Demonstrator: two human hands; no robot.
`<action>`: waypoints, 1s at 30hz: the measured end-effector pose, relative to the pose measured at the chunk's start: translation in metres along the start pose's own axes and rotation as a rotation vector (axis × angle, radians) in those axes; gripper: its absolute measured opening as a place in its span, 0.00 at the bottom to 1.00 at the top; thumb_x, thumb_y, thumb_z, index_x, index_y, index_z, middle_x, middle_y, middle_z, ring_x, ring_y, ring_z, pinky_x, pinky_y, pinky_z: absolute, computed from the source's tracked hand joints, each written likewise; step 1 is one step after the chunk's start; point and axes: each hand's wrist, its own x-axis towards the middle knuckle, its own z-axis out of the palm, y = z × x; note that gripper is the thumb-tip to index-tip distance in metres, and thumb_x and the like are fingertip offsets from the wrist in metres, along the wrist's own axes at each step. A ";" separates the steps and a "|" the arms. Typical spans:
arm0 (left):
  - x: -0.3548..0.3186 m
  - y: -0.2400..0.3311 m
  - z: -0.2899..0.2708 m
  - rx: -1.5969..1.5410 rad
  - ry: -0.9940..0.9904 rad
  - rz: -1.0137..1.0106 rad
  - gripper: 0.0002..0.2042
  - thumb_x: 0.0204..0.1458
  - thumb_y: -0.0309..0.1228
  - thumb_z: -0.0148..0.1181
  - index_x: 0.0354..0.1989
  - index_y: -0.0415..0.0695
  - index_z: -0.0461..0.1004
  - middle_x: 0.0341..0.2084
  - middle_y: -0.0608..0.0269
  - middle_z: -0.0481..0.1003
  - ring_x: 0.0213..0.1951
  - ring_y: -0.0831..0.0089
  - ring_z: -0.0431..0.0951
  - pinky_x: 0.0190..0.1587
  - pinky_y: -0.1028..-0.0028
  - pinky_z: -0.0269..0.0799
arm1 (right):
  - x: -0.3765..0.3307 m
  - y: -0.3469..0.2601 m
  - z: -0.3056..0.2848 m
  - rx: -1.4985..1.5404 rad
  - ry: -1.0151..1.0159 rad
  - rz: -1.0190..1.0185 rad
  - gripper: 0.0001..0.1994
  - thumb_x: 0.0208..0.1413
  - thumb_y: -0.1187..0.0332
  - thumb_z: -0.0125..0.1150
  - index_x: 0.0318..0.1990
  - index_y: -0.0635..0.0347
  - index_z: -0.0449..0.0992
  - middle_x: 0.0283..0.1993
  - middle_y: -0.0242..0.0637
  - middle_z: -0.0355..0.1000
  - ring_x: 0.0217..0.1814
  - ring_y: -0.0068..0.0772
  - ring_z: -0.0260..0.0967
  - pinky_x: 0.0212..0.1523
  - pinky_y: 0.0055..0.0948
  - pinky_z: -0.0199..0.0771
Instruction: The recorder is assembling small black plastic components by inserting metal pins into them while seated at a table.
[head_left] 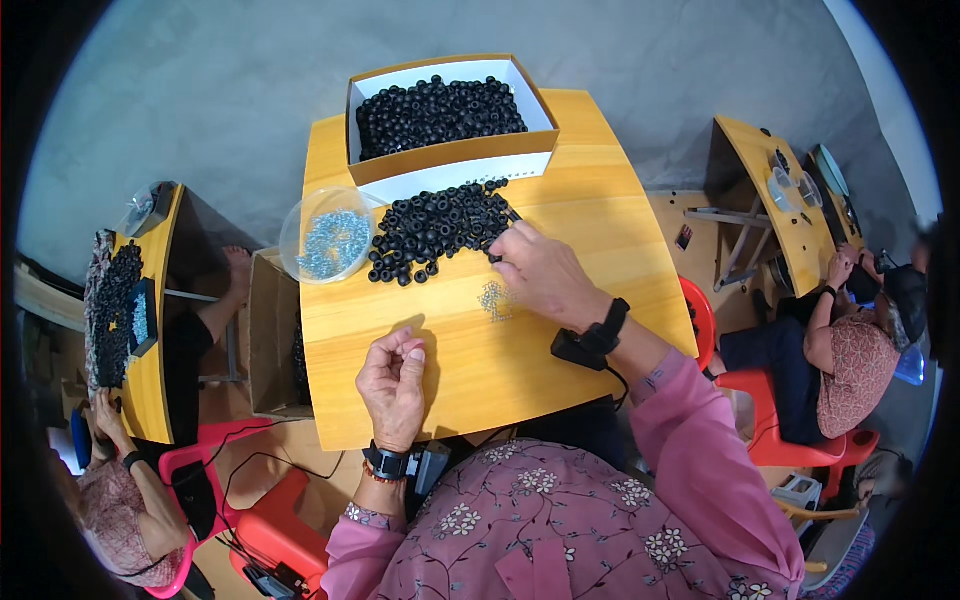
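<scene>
My right hand reaches to the right edge of a loose pile of small black round parts with holes in them. Its thumb and fingers pinch one black part there. Nearer to me, with fingers curled and thumb pressed in, my left hand hovers over the front of the wooden table; whatever it may hold is hidden. Just below my right fingertips lies a small cluster of tiny shiny pieces. A clear round tub of small silvery-blue pieces sits left of the pile.
Behind the pile stands a brown and white box full of black parts. A cardboard box is on the floor at the table's left. Co-workers sit at a left table and a right table. A red stool stands close on my right.
</scene>
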 end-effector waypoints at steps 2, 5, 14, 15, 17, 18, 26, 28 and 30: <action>0.000 0.001 0.000 -0.008 -0.008 -0.003 0.11 0.59 0.22 0.61 0.50 0.35 0.74 0.37 0.66 0.77 0.38 0.82 0.74 0.47 0.80 0.71 | -0.009 0.000 -0.010 0.096 0.024 0.020 0.05 0.54 0.72 0.62 0.37 0.61 0.73 0.35 0.40 0.69 0.33 0.39 0.71 0.34 0.36 0.73; -0.001 0.003 0.001 -0.015 -0.015 -0.009 0.12 0.58 0.23 0.62 0.50 0.34 0.74 0.37 0.66 0.77 0.39 0.80 0.74 0.49 0.78 0.72 | -0.028 -0.015 -0.018 0.333 0.030 0.125 0.07 0.54 0.74 0.64 0.37 0.61 0.73 0.33 0.37 0.68 0.30 0.31 0.69 0.31 0.29 0.70; -0.019 0.017 0.032 -0.229 -0.288 -0.129 0.09 0.59 0.23 0.62 0.46 0.35 0.74 0.37 0.60 0.79 0.39 0.76 0.78 0.47 0.74 0.76 | -0.079 -0.062 0.002 0.532 -0.124 0.076 0.11 0.53 0.70 0.67 0.40 0.61 0.71 0.35 0.41 0.67 0.33 0.42 0.70 0.33 0.35 0.72; -0.019 0.013 0.031 -0.271 -0.339 -0.178 0.08 0.59 0.22 0.62 0.45 0.36 0.74 0.36 0.60 0.79 0.36 0.76 0.79 0.45 0.74 0.77 | -0.079 -0.061 0.005 0.532 -0.123 0.079 0.11 0.53 0.70 0.67 0.40 0.61 0.71 0.35 0.41 0.67 0.33 0.42 0.70 0.33 0.35 0.72; -0.018 0.002 0.029 -0.273 -0.343 -0.176 0.05 0.60 0.23 0.61 0.42 0.37 0.74 0.32 0.61 0.79 0.32 0.77 0.79 0.40 0.75 0.78 | -0.080 -0.058 0.011 0.573 -0.114 -0.019 0.10 0.53 0.70 0.65 0.40 0.60 0.71 0.35 0.43 0.67 0.35 0.46 0.70 0.34 0.39 0.72; -0.017 -0.001 0.028 -0.335 -0.307 -0.183 0.05 0.60 0.24 0.60 0.42 0.37 0.73 0.32 0.61 0.79 0.32 0.77 0.78 0.40 0.75 0.78 | -0.079 -0.051 0.015 0.573 -0.115 -0.018 0.10 0.53 0.70 0.65 0.40 0.60 0.71 0.35 0.43 0.67 0.35 0.46 0.70 0.34 0.39 0.72; -0.017 -0.003 0.035 -0.388 -0.211 -0.163 0.06 0.62 0.24 0.58 0.45 0.39 0.70 0.34 0.59 0.77 0.32 0.75 0.78 0.38 0.73 0.79 | -0.016 0.012 -0.007 -0.007 0.001 0.172 0.05 0.57 0.70 0.60 0.38 0.61 0.77 0.35 0.44 0.69 0.37 0.48 0.71 0.37 0.42 0.71; -0.017 -0.007 0.030 -0.374 -0.224 -0.142 0.07 0.63 0.25 0.57 0.46 0.38 0.70 0.34 0.61 0.77 0.33 0.76 0.79 0.41 0.74 0.79 | -0.010 0.015 -0.002 -0.032 -0.035 0.117 0.04 0.55 0.70 0.61 0.32 0.60 0.79 0.33 0.43 0.70 0.36 0.48 0.71 0.36 0.42 0.71; -0.018 -0.007 0.031 -0.381 -0.220 -0.133 0.07 0.63 0.25 0.57 0.46 0.37 0.70 0.35 0.61 0.78 0.34 0.76 0.79 0.41 0.74 0.79 | -0.007 0.015 0.003 -0.073 -0.065 0.103 0.04 0.54 0.70 0.61 0.31 0.60 0.79 0.31 0.43 0.70 0.35 0.47 0.71 0.36 0.42 0.71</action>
